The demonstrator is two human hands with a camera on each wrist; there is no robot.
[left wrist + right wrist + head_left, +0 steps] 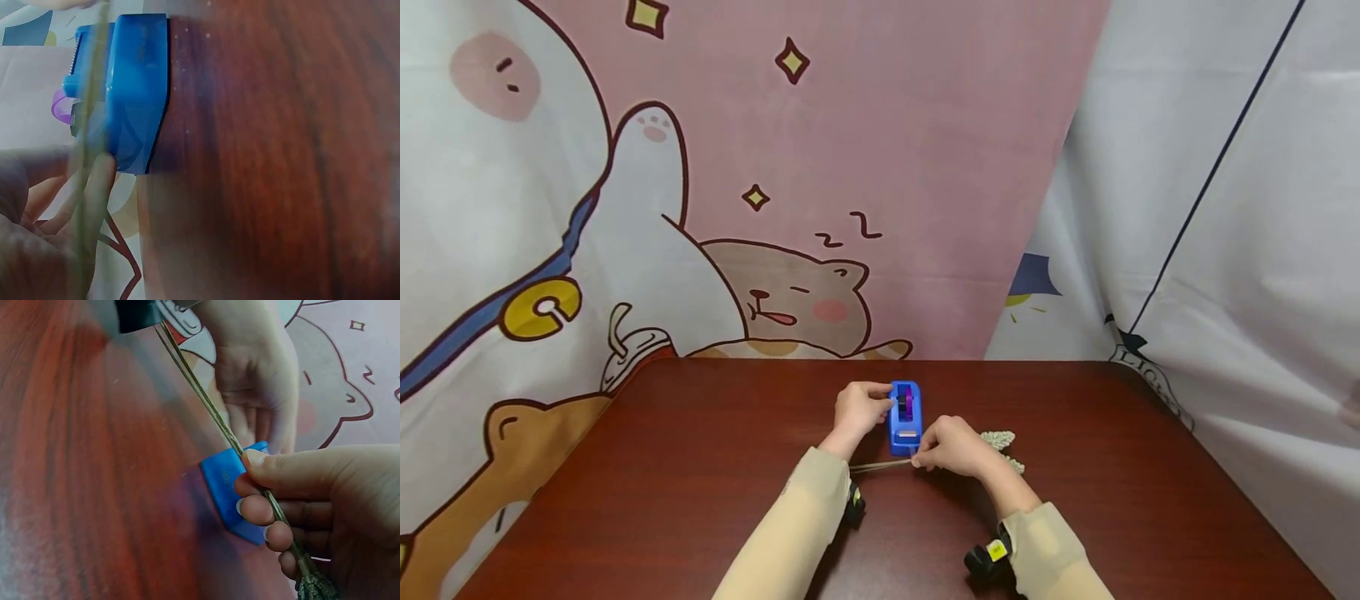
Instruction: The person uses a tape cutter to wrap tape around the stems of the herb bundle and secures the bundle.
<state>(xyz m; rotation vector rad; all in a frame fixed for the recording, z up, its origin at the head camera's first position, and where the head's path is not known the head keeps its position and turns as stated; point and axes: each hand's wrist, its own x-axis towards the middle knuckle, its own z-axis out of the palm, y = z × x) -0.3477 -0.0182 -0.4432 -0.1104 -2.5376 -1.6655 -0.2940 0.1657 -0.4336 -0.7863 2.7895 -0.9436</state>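
Observation:
A blue tape dispenser (895, 442) with a purple tape core (909, 403) stands on the table. My left hand (858, 412) grips it by its left side, near the far end; in the left wrist view its fingers (100, 181) lie against the blue body. Close in front of the dispenser, my right hand (957, 450) pinches a bundle of thin stems between thumb and curled fingers. These stems (203, 394) run leftward across the front of the dispenser, and their pale green textured heads (999, 439) stick out beyond the right hand.
The dark red-brown wooden table (700, 500) ends at a hanging cartoon-print cloth (925, 167) just behind the dispenser. Both wrists carry black cameras (988, 560) low over the tabletop. More cloth (1247, 250) hangs along the right side.

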